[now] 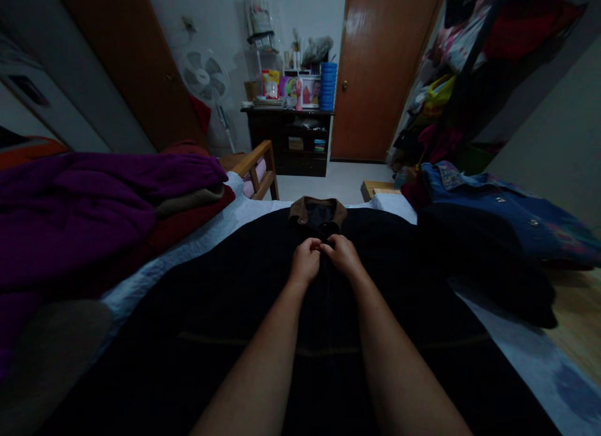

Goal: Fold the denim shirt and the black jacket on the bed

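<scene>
A dark jacket (pixel 244 286) lies spread on its back, front upward, with its brown collar (pixel 297 209) at the far end. Just below the collar, my left hand (pixel 306 259) and my right hand (pixel 344 253) meet at the front opening. Both hands have their fingertips pinched on the jacket's front edges, almost touching each other. A button or snap shows on the collar's left side, above my hands. Whatever lies right between the fingertips is too dark and small to make out. A dark sleeve (pixel 493 254) stretches out to the right.
Purple clothing (pixel 84 204) is piled on the left, over a dark red garment (pixel 197 220). A blue denim jacket (pixel 511 211) lies at the right. Beyond the light-coloured sheet (pixel 188 261) are a wooden chair (pixel 267 167), a fan (pixel 204 76) and a dark cabinet (pixel 286 164).
</scene>
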{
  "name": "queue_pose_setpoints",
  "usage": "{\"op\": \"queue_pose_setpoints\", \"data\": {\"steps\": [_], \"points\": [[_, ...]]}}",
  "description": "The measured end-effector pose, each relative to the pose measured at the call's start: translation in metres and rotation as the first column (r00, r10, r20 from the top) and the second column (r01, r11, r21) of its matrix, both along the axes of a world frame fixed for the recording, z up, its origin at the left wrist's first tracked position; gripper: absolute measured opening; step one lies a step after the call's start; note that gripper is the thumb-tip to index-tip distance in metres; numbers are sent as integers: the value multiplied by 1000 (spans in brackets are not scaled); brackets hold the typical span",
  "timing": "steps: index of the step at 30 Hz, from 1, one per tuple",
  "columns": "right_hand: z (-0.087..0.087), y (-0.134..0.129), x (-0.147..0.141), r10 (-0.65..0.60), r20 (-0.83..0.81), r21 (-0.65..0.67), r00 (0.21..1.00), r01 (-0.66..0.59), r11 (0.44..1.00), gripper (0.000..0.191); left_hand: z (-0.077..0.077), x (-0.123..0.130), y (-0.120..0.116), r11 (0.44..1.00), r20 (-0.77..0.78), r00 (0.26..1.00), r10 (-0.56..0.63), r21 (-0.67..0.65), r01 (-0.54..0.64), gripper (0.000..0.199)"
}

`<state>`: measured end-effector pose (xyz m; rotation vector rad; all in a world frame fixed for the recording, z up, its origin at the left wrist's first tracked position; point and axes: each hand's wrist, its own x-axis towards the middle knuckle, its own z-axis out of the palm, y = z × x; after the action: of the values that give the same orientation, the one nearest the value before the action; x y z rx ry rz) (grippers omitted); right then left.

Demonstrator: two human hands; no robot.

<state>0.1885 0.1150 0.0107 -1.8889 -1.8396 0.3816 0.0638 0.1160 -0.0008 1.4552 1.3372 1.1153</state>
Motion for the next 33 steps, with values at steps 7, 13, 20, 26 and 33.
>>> {"op": "queue_pose_setpoints", "data": {"steps": [7,13,20,26,33], "points": [[-3,2,-3,-15,27,45,1000,14,999,14,4,0,-3,1000,-65,998,10,8,-9,30],[-7,3,-3,-13,-2,112,1000,13,994,8,7,1,-4,1000,-70,998,11,7,-11,29],[-5,2,-3,-21,-23,112,1000,23,993,9,6,1,-4,1000,-58,998,12,6,-11,30],[-1,0,-1,20,-100,46,995,-15,999,21,4,0,-2,1000,-46,999,29,12,-29,28],[8,1,12,141,-287,11,947,-144,989,31,6,1,-4,998,-96,994,48,36,-45,8]]}}
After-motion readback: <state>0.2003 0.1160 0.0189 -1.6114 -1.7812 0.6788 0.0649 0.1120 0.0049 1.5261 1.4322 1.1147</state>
